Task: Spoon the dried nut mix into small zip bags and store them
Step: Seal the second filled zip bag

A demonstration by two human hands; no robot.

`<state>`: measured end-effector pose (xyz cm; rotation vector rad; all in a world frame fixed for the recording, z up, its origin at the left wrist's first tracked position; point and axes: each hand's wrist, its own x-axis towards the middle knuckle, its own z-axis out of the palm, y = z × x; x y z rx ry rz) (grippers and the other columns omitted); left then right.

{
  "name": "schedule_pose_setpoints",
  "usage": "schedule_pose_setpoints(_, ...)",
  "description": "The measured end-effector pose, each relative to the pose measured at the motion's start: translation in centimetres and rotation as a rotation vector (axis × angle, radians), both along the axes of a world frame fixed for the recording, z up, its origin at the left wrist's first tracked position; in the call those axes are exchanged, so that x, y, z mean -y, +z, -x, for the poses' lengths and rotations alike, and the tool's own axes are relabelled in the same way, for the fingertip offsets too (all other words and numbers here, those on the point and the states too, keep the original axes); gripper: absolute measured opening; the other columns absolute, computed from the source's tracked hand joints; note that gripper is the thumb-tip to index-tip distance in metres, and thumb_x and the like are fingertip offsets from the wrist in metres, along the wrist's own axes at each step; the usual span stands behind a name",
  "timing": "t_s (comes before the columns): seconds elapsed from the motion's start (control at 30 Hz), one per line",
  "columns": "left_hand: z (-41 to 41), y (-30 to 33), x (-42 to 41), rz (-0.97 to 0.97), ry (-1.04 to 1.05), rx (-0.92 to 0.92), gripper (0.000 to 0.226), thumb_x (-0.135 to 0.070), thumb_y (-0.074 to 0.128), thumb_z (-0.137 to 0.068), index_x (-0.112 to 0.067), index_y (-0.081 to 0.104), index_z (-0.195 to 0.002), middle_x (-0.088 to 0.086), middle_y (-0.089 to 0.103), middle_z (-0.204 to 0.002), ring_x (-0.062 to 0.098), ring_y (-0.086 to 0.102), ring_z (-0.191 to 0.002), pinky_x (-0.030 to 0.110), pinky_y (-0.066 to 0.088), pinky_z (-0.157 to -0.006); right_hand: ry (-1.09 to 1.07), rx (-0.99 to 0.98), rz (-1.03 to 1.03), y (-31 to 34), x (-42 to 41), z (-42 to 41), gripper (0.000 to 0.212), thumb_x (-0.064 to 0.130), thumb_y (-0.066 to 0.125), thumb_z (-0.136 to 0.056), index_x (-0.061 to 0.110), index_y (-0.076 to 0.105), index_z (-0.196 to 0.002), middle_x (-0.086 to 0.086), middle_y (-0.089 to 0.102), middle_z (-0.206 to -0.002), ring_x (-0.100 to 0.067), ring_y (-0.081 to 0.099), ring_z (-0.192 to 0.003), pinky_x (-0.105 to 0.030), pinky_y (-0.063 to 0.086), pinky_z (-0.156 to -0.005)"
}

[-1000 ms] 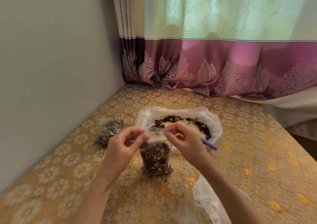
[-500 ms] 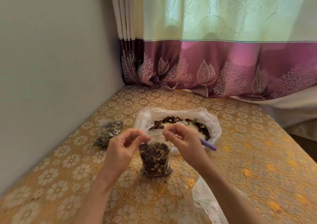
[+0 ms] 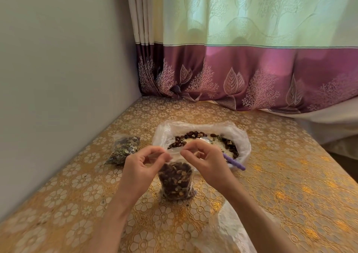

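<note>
Your left hand (image 3: 142,167) and right hand (image 3: 208,160) are raised side by side over the surface (image 3: 280,184), each pinching one top corner of the zip bag (image 3: 176,183) between thumb and curled fingers. The bag stands upright directly below and between your hands, its base on the surface, its lower part full of dark nut mix and its clear top strip stretched from one pinch to the other. Just behind your right hand lies the big open bag (image 3: 201,136) of loose mix, with a purple spoon (image 3: 234,162) handle sticking out past your right knuckles. A filled bag (image 3: 124,149) lies flat to the left, near the wall and well apart from your left hand.
</note>
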<state>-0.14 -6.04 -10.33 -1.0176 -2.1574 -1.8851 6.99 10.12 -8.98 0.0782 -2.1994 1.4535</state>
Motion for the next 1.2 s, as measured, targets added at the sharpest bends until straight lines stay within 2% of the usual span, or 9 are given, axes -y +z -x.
schedule_pose_setpoints(0.1, 0.0, -0.1, 0.0, 0.001, -0.029, 0.013, 0.013, -0.026, 0.066, -0.075, -0.022, 0.069, -0.086, -0.007, 0.073, -0.085, 0.008, 0.069, -0.079, 0.013, 0.052, -0.068, -0.002, -0.011, -0.029, 0.1, 0.1, 0.0, 0.019, 0.007, 0.064, -0.086, 0.025, 0.062, -0.081, 0.007, 0.061, -0.077, 0.004, 0.052, -0.061, -0.016, 0.042, -0.058)
schedule_pose_setpoints(0.2, 0.0, -0.1, -0.1, 0.031, -0.046, -0.032, 0.017, -0.012, 0.065, -0.081, -0.026, 0.069, -0.089, -0.011, 0.073, -0.088, 0.005, 0.069, -0.081, 0.012, 0.052, -0.070, -0.015, -0.034, -0.100, 0.1, 0.3, 0.0, 0.019, 0.008, 0.066, -0.085, 0.027, 0.062, -0.083, 0.008, 0.063, -0.081, 0.000, 0.057, -0.068, -0.019, 0.044, -0.061)
schedule_pose_setpoints(0.27, -0.1, -0.1, -0.2, 0.037, -0.042, -0.057, 0.016, -0.015, 0.067, -0.079, -0.028, 0.069, -0.089, -0.016, 0.072, -0.087, 0.001, 0.068, -0.079, 0.009, 0.050, -0.068, -0.021, -0.050, -0.159, 0.0, 0.5, 0.1, 0.018, 0.008, 0.068, -0.084, 0.025, 0.064, -0.085, 0.010, 0.063, -0.082, -0.002, 0.058, -0.075, -0.019, 0.045, -0.065)
schedule_pose_setpoints(0.4, -0.1, 0.0, -0.2, 0.030, -0.019, -0.079, 0.013, -0.027, 0.069, -0.073, -0.028, 0.069, -0.086, -0.018, 0.071, -0.084, -0.002, 0.067, -0.076, 0.007, 0.049, -0.067, -0.032, -0.078, -0.142, -0.3, 0.6, 0.3, 0.011, 0.008, 0.069, -0.083, 0.018, 0.068, -0.086, 0.012, 0.062, -0.078, 0.001, 0.055, -0.071, -0.014, 0.042, -0.063)
schedule_pose_setpoints(0.57, -0.3, 0.0, -0.3, 0.011, -0.049, -0.060, 0.013, -0.025, 0.067, -0.075, -0.025, 0.068, -0.088, -0.015, 0.073, -0.082, 0.002, 0.069, -0.077, 0.009, 0.051, -0.067, -0.029, -0.075, -0.130, -0.2, 0.6, 0.2, 0.007, 0.010, 0.069, -0.083, 0.016, 0.070, -0.086, 0.012, 0.062, -0.076, 0.001, 0.054, -0.069, -0.015, 0.043, -0.064)
schedule_pose_setpoints(0.7, -0.4, -0.1, -0.5, 0.019, -0.044, -0.085, 0.020, -0.011, 0.068, -0.079, -0.029, 0.068, -0.087, -0.015, 0.072, -0.088, 0.002, 0.068, -0.079, 0.010, 0.051, -0.069, -0.036, -0.098, -0.164, 0.0, 0.7, 0.1, 0.007, 0.008, 0.069, -0.082, 0.013, 0.071, -0.087, 0.013, 0.060, -0.075, 0.003, 0.053, -0.069, -0.011, 0.040, -0.062)
schedule_pose_setpoints(0.83, -0.5, 0.1, -0.5, 0.026, -0.023, -0.128, 0.014, -0.023, 0.067, -0.076, -0.032, 0.068, -0.087, -0.016, 0.071, -0.088, 0.001, 0.067, -0.078, 0.011, 0.051, -0.070, -0.039, -0.109, -0.194, 0.1, 0.9, 0.0, 0.006, 0.007, 0.069, -0.083, 0.009, 0.071, -0.088, 0.013, 0.059, -0.076, 0.005, 0.053, -0.069, -0.010, 0.041, -0.062)
schedule_pose_setpoints(0.97, -0.6, 0.1, -0.6, 0.040, 0.016, -0.196, 0.024, -0.016, 0.069, -0.077, -0.038, 0.065, -0.085, -0.017, 0.070, -0.087, -0.001, 0.066, -0.077, 0.009, 0.050, -0.068, -0.041, -0.145, -0.208, 0.2, 0.9, -0.1, 0.005, 0.003, 0.068, -0.083, 0.005, 0.071, -0.086, 0.015, 0.057, -0.074, 0.008, 0.053, -0.067, -0.007, 0.040, -0.061)
schedule_pose_setpoints(1.2, -0.5, 0.1, -0.4, 0.066, 0.040, -0.315, 0.031, -0.004, 0.069, -0.079, -0.034, 0.062, -0.085, -0.012, 0.067, -0.078, -0.001, 0.064, -0.076, 0.005, 0.046, -0.066, -0.102, -0.220, -0.355, 0.0, 1.6, 0.2, 0.002, 0.002, 0.067, -0.082, 0.003, 0.067, -0.080, 0.003, 0.058, -0.075, -0.007, 0.052, -0.068, -0.009, 0.039, -0.061)
